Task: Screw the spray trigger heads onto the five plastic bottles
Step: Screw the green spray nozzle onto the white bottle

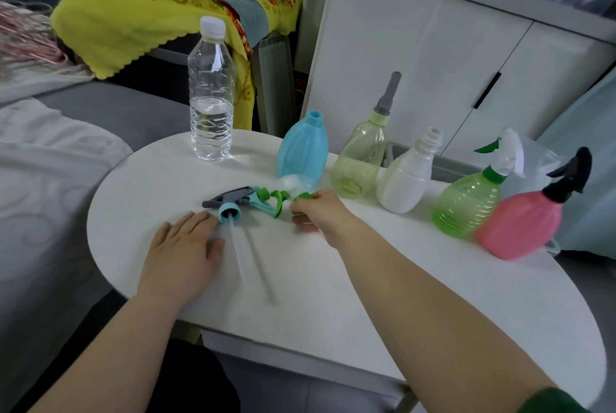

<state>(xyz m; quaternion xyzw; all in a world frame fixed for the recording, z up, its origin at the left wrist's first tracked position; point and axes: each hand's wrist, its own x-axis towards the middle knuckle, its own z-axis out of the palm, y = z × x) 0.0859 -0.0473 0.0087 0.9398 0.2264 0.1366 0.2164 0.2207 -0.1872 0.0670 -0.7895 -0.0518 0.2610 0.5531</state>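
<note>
The right hand (320, 212) has its fingers (301, 204) curled closed around the green collar of a green-and-white trigger head (278, 199), which lies on the white desk (333, 279) near its middle. The left hand (186, 246) rests flat, palm down, fingers spread and holding nothing, at about 8 o'clock from the right hand. Its fingertips lie just beside the blue collar of a grey-and-blue trigger head (228, 204), which lies on its side touching the green one. Two clear dip tubes (240, 256) run from the heads across the desk toward 6 o'clock.

At 12 o'clock from the right hand stands a blue bottle (303, 149) with an open neck. At about 1 o'clock stands a pale yellow-green bottle (361, 156) with a grey nozzle cap, and beside it at 2 o'clock a white bottle (408, 176) with an open neck. Farther toward 3 o'clock stand a bright green bottle (466, 202) carrying a white-and-green trigger head, and touching it a pink bottle (520, 226) carrying a black trigger head. A clear water bottle (211, 96) with a white cap stands at the desk's far edge, at 11 o'clock from the right hand.
</note>
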